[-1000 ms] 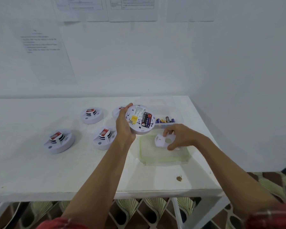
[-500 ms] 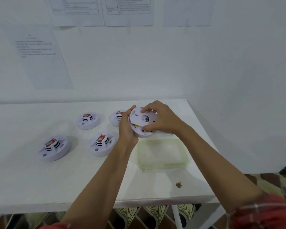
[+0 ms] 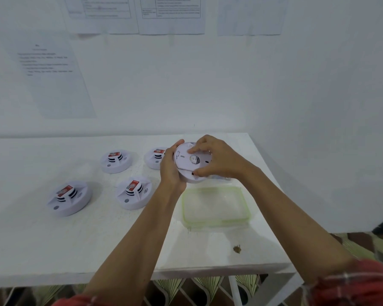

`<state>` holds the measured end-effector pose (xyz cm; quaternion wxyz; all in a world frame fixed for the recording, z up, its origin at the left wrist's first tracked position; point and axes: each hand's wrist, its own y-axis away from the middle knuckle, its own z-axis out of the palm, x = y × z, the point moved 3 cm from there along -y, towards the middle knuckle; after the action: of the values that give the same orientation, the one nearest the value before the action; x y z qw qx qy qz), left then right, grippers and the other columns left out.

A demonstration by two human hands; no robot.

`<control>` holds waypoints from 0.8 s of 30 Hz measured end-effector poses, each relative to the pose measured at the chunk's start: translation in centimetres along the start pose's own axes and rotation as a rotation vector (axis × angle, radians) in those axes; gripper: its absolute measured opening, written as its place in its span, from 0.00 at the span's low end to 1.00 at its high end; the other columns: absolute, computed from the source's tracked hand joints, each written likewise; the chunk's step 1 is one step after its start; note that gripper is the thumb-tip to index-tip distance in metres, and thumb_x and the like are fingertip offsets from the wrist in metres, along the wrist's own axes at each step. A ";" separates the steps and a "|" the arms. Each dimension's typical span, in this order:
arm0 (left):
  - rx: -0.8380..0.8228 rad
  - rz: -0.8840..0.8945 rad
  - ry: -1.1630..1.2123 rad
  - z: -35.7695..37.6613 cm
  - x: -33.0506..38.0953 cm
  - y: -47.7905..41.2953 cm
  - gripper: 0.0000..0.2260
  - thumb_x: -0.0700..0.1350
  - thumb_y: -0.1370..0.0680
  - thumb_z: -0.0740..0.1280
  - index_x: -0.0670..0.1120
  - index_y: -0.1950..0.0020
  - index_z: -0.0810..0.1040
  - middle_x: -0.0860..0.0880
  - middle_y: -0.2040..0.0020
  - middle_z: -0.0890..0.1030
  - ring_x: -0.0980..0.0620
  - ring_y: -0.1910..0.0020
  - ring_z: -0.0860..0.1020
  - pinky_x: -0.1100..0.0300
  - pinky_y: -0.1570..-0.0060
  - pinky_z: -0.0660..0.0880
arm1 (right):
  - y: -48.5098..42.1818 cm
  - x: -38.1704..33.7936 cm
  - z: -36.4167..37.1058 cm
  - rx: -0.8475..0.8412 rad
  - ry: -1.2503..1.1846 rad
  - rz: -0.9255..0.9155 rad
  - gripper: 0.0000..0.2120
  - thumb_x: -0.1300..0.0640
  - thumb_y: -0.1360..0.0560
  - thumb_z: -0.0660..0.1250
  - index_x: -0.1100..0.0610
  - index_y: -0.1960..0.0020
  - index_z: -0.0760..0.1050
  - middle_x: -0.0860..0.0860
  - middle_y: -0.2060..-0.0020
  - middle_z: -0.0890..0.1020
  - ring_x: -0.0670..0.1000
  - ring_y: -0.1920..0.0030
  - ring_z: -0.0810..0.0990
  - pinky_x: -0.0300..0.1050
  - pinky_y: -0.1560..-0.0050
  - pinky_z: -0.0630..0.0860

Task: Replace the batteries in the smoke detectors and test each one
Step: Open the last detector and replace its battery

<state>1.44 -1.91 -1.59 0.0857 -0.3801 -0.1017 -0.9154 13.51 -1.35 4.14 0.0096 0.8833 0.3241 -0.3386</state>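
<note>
While left hand (image 3: 170, 171) grips the detector (image 3: 189, 178), right hand (image 3: 221, 160) pinches its cover (image 3: 184, 161).

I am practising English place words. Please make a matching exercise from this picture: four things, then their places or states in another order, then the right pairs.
1 smoke detector showing its back
2 green-rimmed lid
3 brown speck
4 printed sheets

A near the table's front edge
B on the wall
C gripped by left hand and right hand
D transparent, lying flat

Pairs: 1-C, 2-D, 3-A, 4-B

Wall (image 3: 208, 89): printed sheets (image 3: 53, 71) hang before you.
Table (image 3: 53, 250): white; brown speck (image 3: 237, 248) near your edge.
Floor (image 3: 208, 286): patterned tiles below.
</note>
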 end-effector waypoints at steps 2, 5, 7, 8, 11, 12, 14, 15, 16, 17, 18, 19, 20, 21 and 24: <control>-0.007 -0.002 -0.005 0.1 0.0 0.2 0.08 0.45 0.22 0.59 0.48 0.57 0.78 0.48 0.65 0.83 0.49 0.66 0.81 0.56 0.60 0.77 | 0.1 0.0 -0.1 -0.022 0.005 0.003 0.25 0.60 0.36 0.76 0.53 0.40 0.77 0.48 0.47 0.70 0.47 0.46 0.71 0.34 0.52 0.68; 0.007 -0.002 0.002 0.0 -0.1 0.4 0.09 0.45 0.22 0.59 0.49 0.57 0.78 0.49 0.68 0.83 0.50 0.67 0.80 0.59 0.64 0.78 | 0.4 0.1 0.0 -0.068 0.033 0.000 0.25 0.58 0.33 0.74 0.53 0.37 0.75 0.47 0.46 0.68 0.46 0.45 0.70 0.36 0.48 0.67; 0.035 -0.001 0.007 -0.1 -0.1 0.5 0.09 0.46 0.21 0.58 0.50 0.57 0.77 0.49 0.69 0.83 0.50 0.68 0.81 0.60 0.66 0.78 | 0.6 0.3 0.3 -0.087 0.075 -0.017 0.24 0.56 0.31 0.73 0.52 0.35 0.73 0.49 0.43 0.68 0.47 0.42 0.69 0.35 0.45 0.66; 0.039 0.002 0.014 -0.1 -0.2 0.5 0.09 0.46 0.21 0.58 0.50 0.56 0.77 0.49 0.69 0.83 0.51 0.69 0.81 0.60 0.66 0.78 | 0.7 0.3 0.4 -0.088 0.099 -0.029 0.24 0.55 0.30 0.72 0.52 0.34 0.73 0.50 0.41 0.68 0.48 0.40 0.68 0.34 0.44 0.64; 0.061 0.010 0.029 0.0 -0.2 0.8 0.08 0.46 0.21 0.59 0.49 0.55 0.77 0.47 0.65 0.83 0.50 0.69 0.81 0.58 0.65 0.78 | 0.9 0.4 0.8 -0.059 0.153 -0.057 0.23 0.55 0.28 0.70 0.53 0.34 0.72 0.53 0.38 0.67 0.50 0.37 0.67 0.32 0.44 0.60; 0.069 0.008 0.032 0.0 -0.2 0.8 0.08 0.46 0.22 0.59 0.48 0.53 0.77 0.45 0.62 0.82 0.48 0.67 0.81 0.57 0.63 0.77 | 0.9 0.4 0.9 -0.042 0.159 -0.063 0.22 0.55 0.28 0.70 0.53 0.34 0.73 0.54 0.38 0.68 0.51 0.36 0.66 0.32 0.43 0.60; 0.082 0.014 0.045 0.0 -0.2 0.9 0.08 0.46 0.22 0.60 0.46 0.50 0.77 0.43 0.57 0.80 0.46 0.62 0.80 0.55 0.61 0.77 | 1.1 0.5 1.2 -0.011 0.159 -0.068 0.21 0.55 0.27 0.69 0.54 0.35 0.73 0.55 0.38 0.68 0.52 0.36 0.66 0.34 0.41 0.61; 0.095 0.022 0.058 0.0 -0.4 0.9 0.08 0.46 0.22 0.60 0.46 0.50 0.77 0.43 0.57 0.80 0.45 0.61 0.79 0.55 0.60 0.76 | 1.1 0.6 1.4 0.003 0.158 -0.068 0.21 0.55 0.27 0.69 0.54 0.35 0.73 0.55 0.38 0.68 0.53 0.36 0.66 0.35 0.40 0.61; 0.099 0.032 0.084 0.1 -0.4 1.0 0.07 0.46 0.22 0.59 0.47 0.52 0.77 0.43 0.58 0.80 0.45 0.61 0.79 0.55 0.61 0.76 | 1.1 0.7 1.6 0.018 0.159 -0.065 0.21 0.55 0.27 0.69 0.54 0.34 0.73 0.56 0.38 0.68 0.53 0.36 0.66 0.35 0.40 0.60; 0.097 0.040 0.112 0.3 -0.5 1.0 0.08 0.45 0.21 0.59 0.48 0.54 0.77 0.44 0.60 0.80 0.45 0.62 0.78 0.56 0.63 0.75 | 1.1 0.8 1.8 0.035 0.160 -0.061 0.21 0.56 0.26 0.68 0.54 0.34 0.72 0.56 0.37 0.68 0.54 0.36 0.65 0.35 0.41 0.59; 0.092 0.043 0.137 0.5 -0.6 1.1 0.09 0.45 0.21 0.58 0.48 0.56 0.76 0.44 0.62 0.81 0.45 0.62 0.78 0.58 0.65 0.75 | 1.1 0.9 2.1 0.056 0.155 -0.056 0.21 0.56 0.26 0.68 0.54 0.33 0.72 0.57 0.37 0.68 0.55 0.36 0.65 0.35 0.40 0.58; 0.090 0.049 0.154 0.7 -0.7 1.1 0.09 0.45 0.21 0.58 0.48 0.56 0.76 0.45 0.64 0.81 0.46 0.63 0.77 0.58 0.65 0.74 | 1.1 0.9 2.2 0.080 0.141 -0.051 0.21 0.56 0.26 0.67 0.55 0.33 0.71 0.57 0.37 0.68 0.56 0.36 0.65 0.36 0.40 0.59; 0.094 0.058 0.169 0.8 -0.7 1.1 0.09 0.45 0.21 0.57 0.48 0.56 0.76 0.46 0.65 0.81 0.46 0.63 0.77 0.58 0.64 0.74 | 1.2 1.0 2.4 0.105 0.118 -0.044 0.21 0.57 0.25 0.67 0.55 0.33 0.71 0.58 0.37 0.68 0.56 0.36 0.65 0.38 0.39 0.60; 0.101 0.071 0.177 0.9 -0.7 1.1 0.09 0.44 0.21 0.57 0.48 0.56 0.75 0.45 0.65 0.81 0.46 0.62 0.77 0.56 0.63 0.74 | 1.2 1.0 2.6 0.131 0.094 -0.035 0.21 0.57 0.25 0.66 0.55 0.33 0.71 0.58 0.37 0.68 0.56 0.36 0.65 0.40 0.38 0.61; 0.132 0.098 0.161 1.0 -0.7 0.9 0.07 0.43 0.21 0.58 0.48 0.55 0.75 0.45 0.59 0.78 0.46 0.61 0.77 0.55 0.60 0.74 | 1.3 1.1 3.2 0.192 0.045 -0.021 0.21 0.58 0.25 0.66 0.56 0.32 0.70 0.58 0.36 0.68 0.56 0.36 0.66 0.39 0.38 0.61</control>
<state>2.83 -2.43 -1.29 0.1630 -0.3035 -0.1357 -0.9289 13.04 -2.50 0.73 -0.0860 0.8840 0.2998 -0.3482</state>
